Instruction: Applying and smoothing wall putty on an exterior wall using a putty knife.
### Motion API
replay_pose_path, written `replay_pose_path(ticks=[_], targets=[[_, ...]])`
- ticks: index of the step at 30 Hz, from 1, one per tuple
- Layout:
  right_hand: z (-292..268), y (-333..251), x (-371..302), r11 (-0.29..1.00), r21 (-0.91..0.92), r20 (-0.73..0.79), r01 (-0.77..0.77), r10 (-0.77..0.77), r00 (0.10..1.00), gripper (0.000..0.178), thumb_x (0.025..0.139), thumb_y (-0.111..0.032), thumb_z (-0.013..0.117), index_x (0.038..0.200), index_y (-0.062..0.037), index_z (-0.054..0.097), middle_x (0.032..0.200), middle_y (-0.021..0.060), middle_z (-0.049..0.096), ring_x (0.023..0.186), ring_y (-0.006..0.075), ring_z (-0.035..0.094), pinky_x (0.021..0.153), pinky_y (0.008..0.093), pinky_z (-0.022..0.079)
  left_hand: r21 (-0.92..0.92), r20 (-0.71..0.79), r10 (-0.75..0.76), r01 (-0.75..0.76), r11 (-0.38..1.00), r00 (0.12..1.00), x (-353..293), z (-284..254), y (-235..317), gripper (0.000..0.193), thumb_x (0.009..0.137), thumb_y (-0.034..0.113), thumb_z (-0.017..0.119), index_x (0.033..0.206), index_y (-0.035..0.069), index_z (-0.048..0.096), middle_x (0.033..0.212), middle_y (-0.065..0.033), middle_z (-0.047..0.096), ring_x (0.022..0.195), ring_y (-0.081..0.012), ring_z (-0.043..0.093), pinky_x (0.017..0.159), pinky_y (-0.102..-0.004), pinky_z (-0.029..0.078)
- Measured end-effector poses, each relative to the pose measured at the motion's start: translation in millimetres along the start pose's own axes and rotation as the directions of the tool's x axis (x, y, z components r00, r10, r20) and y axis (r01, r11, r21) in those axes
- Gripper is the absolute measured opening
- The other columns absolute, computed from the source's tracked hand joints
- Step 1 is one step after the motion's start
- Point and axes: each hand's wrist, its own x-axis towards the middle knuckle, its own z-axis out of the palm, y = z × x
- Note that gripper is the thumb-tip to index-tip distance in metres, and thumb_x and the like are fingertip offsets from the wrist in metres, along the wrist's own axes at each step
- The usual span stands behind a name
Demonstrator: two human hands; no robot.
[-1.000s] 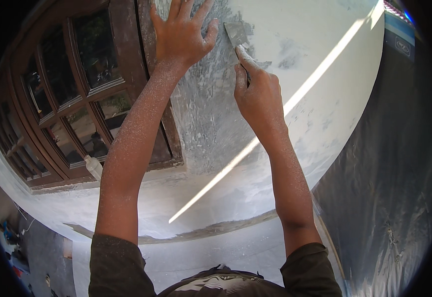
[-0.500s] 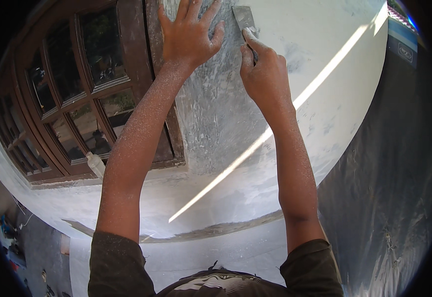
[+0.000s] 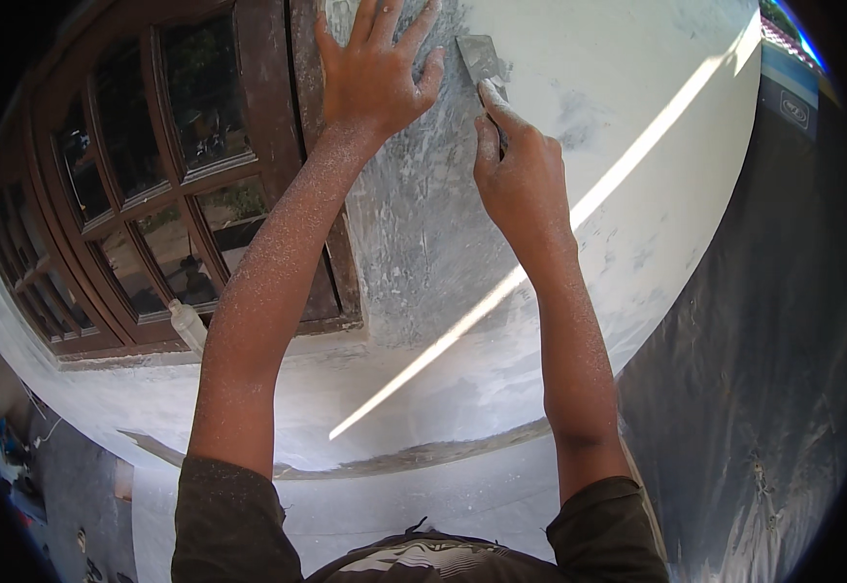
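Right hand (image 3: 525, 170) clasps the scraper (image 3: 482, 58), forefinger (image 3: 505, 110) presumably steering; empty left hand (image 3: 377, 80) splays by the window frame's (image 3: 346, 287) edge, seemingly bracing.

The right hand (image 3: 525, 160) grips a scraper (image 3: 481, 60) against a patchy wall (image 3: 579, 58) at one o'clock. Near twelve, the left hand (image 3: 375, 83) spreads beside a window (image 3: 173, 185).

Left hand (image 3: 375, 80) splayed; right hand (image 3: 523, 160) curled
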Motion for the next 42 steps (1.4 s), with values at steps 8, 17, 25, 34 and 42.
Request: replay_pose_path(ticks=[8,17,25,34,42], targets=[[-8.7,-0.2,8.3,1.000,-0.012,0.021,0.003,-0.003,1.000,0.038,0.099,-0.013,0.056,0.136,-0.0117,0.065,0.091,0.0288,0.071,0.085,0.0464,0.070,0.079,0.0526,0.057,-0.037,-0.037,0.013,-0.014,0.999,0.999,1.6,-10.0,7.6,0.066,0.083,0.031,0.067,0.145,0.013,0.056,0.166,-0.0138,0.027,0.156,-0.0302,0.019,0.113,-0.0715,0.026],[-1.1,1.4,16.3,0.999,0.030,-0.035,0.015,-0.014,0.999,0.038,0.098,-0.012,0.056,0.136,-0.0106,0.065,0.092,0.0287,0.071,0.085,0.0463,0.071,0.080,0.0533,0.057,-0.019,-0.176,0.071,-0.075,0.997,0.982,-1.8,20.8,-3.1,0.068,0.082,0.029,0.067,0.147,0.014,0.054,0.167,-0.0121,0.025,0.157,-0.0289,0.018,0.114,-0.0702,0.025],[-2.0,-7.3,13.6,0.998,0.049,-0.020,0.030,-0.029,0.999,0.035,0.100,-0.012,0.055,0.133,-0.0071,0.067,0.094,0.0286,0.072,0.083,0.0444,0.072,0.081,0.0519,0.058,-0.239,-0.264,0.109,-0.175,0.955,0.958,5.4,19.8,-10.4,0.071,0.081,0.029,0.067,0.149,0.015,0.052,0.167,-0.0123,0.025,0.157,-0.0288,0.018,0.112,-0.0706,0.028],[4.3,-1.9,6.2,0.995,-0.012,-0.044,0.103,-0.104,0.994,0.037,0.099,-0.012,0.056,0.135,-0.0076,0.065,0.096,0.0277,0.072,0.085,0.0440,0.072,0.081,0.0511,0.058,-0.194,-0.290,0.118,-0.179,0.965,0.950,6.0,22.4,-14.9,0.070,0.082,0.028,0.065,0.149,0.015,0.052,0.167,-0.0123,0.027,0.156,-0.0294,0.020,0.113,-0.0702,0.027],[5.2,11.0,-4.1,0.996,-0.011,-0.043,0.094,-0.094,0.995,0.038,0.098,-0.011,0.057,0.135,-0.0100,0.065,0.093,0.0281,0.072,0.083,0.0460,0.070,0.080,0.0525,0.057,-0.014,-0.041,-0.002,0.001,1.000,0.999,1.8,3.7,-0.5,0.069,0.082,0.028,0.066,0.149,0.015,0.052,0.167,-0.0123,0.027,0.156,-0.0294,0.020,0.114,-0.0700,0.024]])
